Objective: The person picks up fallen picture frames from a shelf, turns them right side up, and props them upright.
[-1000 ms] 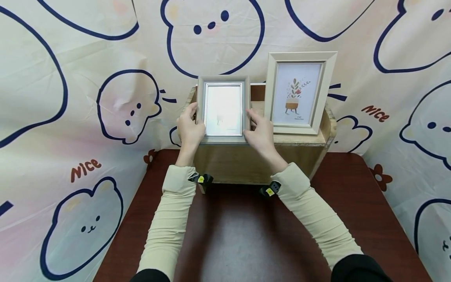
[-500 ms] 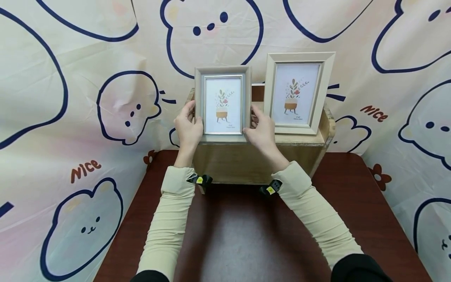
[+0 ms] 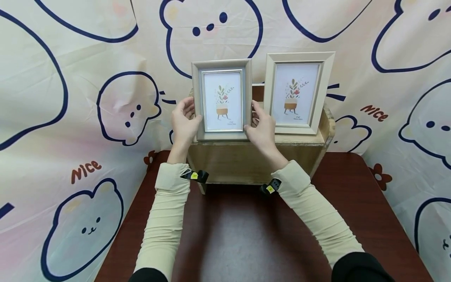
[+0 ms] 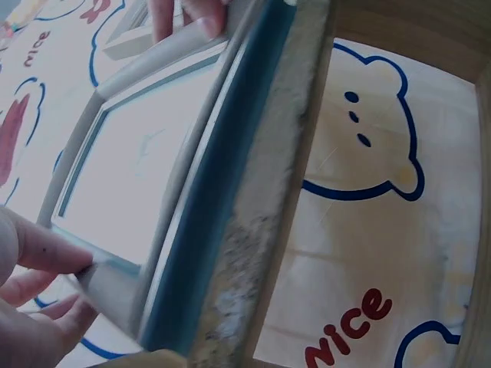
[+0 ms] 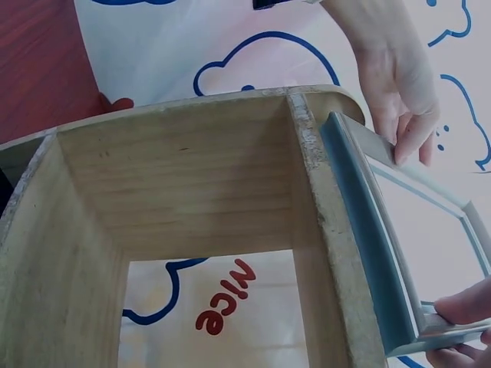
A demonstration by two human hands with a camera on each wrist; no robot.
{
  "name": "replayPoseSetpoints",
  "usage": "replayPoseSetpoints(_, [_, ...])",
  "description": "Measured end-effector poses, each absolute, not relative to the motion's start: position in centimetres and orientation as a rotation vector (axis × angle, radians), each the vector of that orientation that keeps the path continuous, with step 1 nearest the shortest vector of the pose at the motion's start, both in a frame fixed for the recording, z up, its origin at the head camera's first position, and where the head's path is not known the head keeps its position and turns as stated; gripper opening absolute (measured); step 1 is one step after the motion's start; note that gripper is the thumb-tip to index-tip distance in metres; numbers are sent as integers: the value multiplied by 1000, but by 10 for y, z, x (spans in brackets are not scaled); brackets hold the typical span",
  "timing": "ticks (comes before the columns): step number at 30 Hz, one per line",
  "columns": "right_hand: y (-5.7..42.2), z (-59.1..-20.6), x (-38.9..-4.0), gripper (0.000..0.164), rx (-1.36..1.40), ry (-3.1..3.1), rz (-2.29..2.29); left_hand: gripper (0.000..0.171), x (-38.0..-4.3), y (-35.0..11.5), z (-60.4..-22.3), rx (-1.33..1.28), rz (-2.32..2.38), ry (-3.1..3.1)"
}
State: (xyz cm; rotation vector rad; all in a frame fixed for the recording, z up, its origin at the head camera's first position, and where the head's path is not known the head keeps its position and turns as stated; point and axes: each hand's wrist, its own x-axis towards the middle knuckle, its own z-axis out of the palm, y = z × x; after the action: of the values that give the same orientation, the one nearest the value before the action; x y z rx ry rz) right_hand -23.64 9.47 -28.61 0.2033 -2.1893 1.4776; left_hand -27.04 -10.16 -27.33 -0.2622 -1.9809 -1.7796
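A pale grey picture frame (image 3: 222, 100) showing a potted plant stands nearly upright on top of the wooden shelf unit (image 3: 229, 162), slightly tilted. My left hand (image 3: 184, 123) grips its left side, thumb on the front and fingers behind the edge. On the opposite side my right hand (image 3: 262, 127) holds the frame the same way. In the left wrist view the frame's lower edge sits at the shelf's rough front edge (image 4: 261, 176); glare washes out its picture. A second, cream frame (image 3: 269, 90) with a like picture stands just to the right.
The shelf unit has an open hollow (image 5: 199, 184) with wooden walls below its top board. It stands at the back of a dark red-brown table (image 3: 225, 227). A cloth with cartoon bears (image 3: 215, 39) hangs behind and on both sides.
The grey frame has tilted up, so its top edge is higher and the glare in the head view is gone. My left hand has shifted slightly left and up.
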Motion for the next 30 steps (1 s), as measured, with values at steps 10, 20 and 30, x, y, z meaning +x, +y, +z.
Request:
replayPoseSetpoints(10, [94,-287,-238,67,227,-2145,1425,49,-273,-110,-268,-301,-1881,-1987])
replayPoseSetpoints(20, [94,-286,-241,52,282,-2063,1411,49,-275,-111,-269,-293,-1921,-1916])
replayPoseSetpoints(30, [97,-279,-245,43,233,-2057,1426,49,-280,-111,-274,-348,-1945,-1820])
